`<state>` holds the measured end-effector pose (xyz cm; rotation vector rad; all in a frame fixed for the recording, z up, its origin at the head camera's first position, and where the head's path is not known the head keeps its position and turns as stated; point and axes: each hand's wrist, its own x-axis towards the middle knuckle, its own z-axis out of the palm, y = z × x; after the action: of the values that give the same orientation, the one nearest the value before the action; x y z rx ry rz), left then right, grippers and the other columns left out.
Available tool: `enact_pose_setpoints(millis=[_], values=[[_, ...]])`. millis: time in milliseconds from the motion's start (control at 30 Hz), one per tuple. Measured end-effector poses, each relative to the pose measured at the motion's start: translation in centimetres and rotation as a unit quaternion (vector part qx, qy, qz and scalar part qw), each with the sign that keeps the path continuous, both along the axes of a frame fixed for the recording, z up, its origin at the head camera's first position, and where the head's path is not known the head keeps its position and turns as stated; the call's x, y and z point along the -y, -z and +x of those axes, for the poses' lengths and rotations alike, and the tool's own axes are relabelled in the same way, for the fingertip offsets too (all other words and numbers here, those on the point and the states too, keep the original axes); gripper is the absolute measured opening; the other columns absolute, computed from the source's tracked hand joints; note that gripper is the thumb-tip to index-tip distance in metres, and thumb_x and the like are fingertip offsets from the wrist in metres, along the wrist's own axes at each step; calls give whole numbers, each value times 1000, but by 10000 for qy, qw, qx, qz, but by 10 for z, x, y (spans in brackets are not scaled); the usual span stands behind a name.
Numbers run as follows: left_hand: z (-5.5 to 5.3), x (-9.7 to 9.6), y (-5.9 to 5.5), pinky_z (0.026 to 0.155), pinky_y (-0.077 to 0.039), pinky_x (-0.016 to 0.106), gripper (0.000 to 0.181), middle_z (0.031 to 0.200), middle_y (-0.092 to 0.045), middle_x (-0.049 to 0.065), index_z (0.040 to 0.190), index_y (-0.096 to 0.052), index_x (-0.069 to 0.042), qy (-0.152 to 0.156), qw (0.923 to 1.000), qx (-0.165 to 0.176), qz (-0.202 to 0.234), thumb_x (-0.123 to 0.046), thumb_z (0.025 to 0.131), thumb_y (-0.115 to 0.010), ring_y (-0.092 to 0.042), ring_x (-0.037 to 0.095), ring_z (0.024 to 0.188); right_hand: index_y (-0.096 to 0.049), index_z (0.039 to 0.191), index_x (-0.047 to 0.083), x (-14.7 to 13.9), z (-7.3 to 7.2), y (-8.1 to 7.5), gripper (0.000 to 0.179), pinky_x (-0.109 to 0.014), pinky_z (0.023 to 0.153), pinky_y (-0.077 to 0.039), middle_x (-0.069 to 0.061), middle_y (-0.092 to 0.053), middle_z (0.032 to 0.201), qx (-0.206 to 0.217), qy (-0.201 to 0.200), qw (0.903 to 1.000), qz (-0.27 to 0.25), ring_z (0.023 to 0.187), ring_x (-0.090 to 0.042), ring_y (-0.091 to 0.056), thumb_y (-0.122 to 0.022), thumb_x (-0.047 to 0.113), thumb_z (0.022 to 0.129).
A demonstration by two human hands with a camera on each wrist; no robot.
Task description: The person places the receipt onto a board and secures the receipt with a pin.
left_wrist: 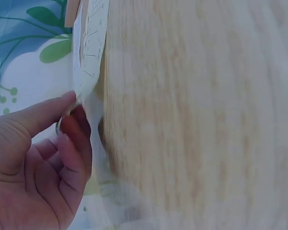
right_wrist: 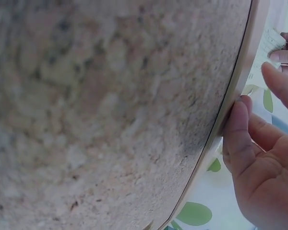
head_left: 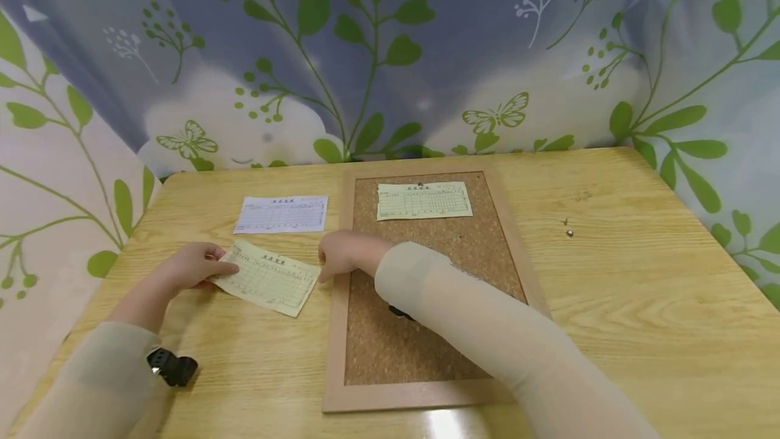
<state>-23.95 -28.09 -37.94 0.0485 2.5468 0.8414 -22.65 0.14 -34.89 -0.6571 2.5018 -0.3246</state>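
My left hand (head_left: 191,266) pinches the left end of a pale yellow printed paper slip (head_left: 268,280), thumb on top and fingers below, as the left wrist view shows. The slip slants over the table, left of a wood-framed cork board (head_left: 426,358). My right hand (head_left: 347,253) reaches across the board to its left frame, right at the slip's right end. In the right wrist view its thumb (right_wrist: 278,86) stands apart from the bent fingers, which are at the frame's edge. Another yellow slip (head_left: 426,203) lies on the upper cork with a pin (head_left: 420,185) at its top edge.
A whitish printed slip (head_left: 280,215) lies on the table behind the held one. Right of the board are two small pins, one of them a shiny pin (head_left: 569,233). A curtain (head_left: 426,107) with leaf prints hangs along the back of the wooden table (head_left: 646,303).
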Motion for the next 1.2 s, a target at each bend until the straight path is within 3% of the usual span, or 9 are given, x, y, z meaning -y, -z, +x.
enact_pose_setpoints(millis=[167, 300, 467, 633, 800, 1000, 1133, 1200], values=[[4, 4, 2, 53, -41, 24, 23, 64, -50, -4, 78, -52, -6, -191, 9985, 179, 483, -23, 90, -63, -47, 9, 58, -61, 122, 8, 2, 1, 0, 39, -27, 87, -45, -3, -57, 124, 70, 106, 9999, -89, 105, -14, -55, -64, 30, 89], [7, 5, 3, 55, -45, 23, 17, 69, -55, -4, 87, -56, -2, -421, 9944, 285, 924, -18, 91, -60, -50, 7, 60, -59, 125, 9, 2, 1, 1, 41, -26, 89, -44, -2, -56, 127, 107, 102, 9997, -168, 111, -15, -54, -62, 31, 90], [9, 9, 3, 58, -49, 22, 18, 74, -59, -5, 95, -56, -1, -756, 9837, 431, 1572, -18, 93, -58, -54, 5, 63, -61, 122, 7, 1, 0, 2, 39, -26, 80, -46, -5, -60, 120, 265, 191, 9979, -563, 90, -12, -59, -61, 30, 91], [12, 10, 1, 62, -50, 23, 21, 80, -61, -5, 100, -56, -2, -851, 9737, 463, 2060, -22, 93, -58, -56, 5, 68, -63, 116, 4, -4, -2, 5, 36, -23, 71, -48, -4, -64, 100, 657, 506, 9895, -1183, 74, -9, -58, -63, 28, 90], [15, 12, -1, 66, -51, 23, 20, 84, -62, -6, 102, -57, -5, -1000, 9653, 429, 2375, -24, 94, -58, -57, 5, 73, -68, 103, 3, -5, -4, 7, 27, -20, 64, -48, -5, -67, 84, 1061, 591, 9773, -1738, 71, -10, -60, -62, 25, 91], [19, 14, -4, 67, -51, 22, 15, 84, -63, -8, 101, -59, -10, -1264, 9528, 406, 2731, -24, 94, -58, -58, 6, 75, -63, 114, -3, -1, -2, 8, 33, -20, 67, -51, -11, -69, 93, 1701, 874, 9505, -2447, 82, -16, -65, -62, 21, 91], [23, 10, -7, 65, -51, 21, 7, 83, -64, -8, 92, -61, -16, -1396, 9392, 439, 3106, -23, 93, -59, -58, 6, 73, -63, 90, -3, 0, 0, 6, 21, -21, 64, -52, -14, -69, 89, 1796, 1154, 9413, -2614, 83, -21, -66, -62, 17, 91], [24, 8, -8, 64, -50, 20, 7, 81, -64, -7, 90, -61, -16, -1438, 9320, 445, 3298, -21, 93, -59, -58, 6, 71, -59, 85, -1, 0, 0, 6, 17, -23, 65, -53, -15, -68, 88, 1890, 1362, 9318, -2783, 85, -24, -66, -62, 15, 91]])
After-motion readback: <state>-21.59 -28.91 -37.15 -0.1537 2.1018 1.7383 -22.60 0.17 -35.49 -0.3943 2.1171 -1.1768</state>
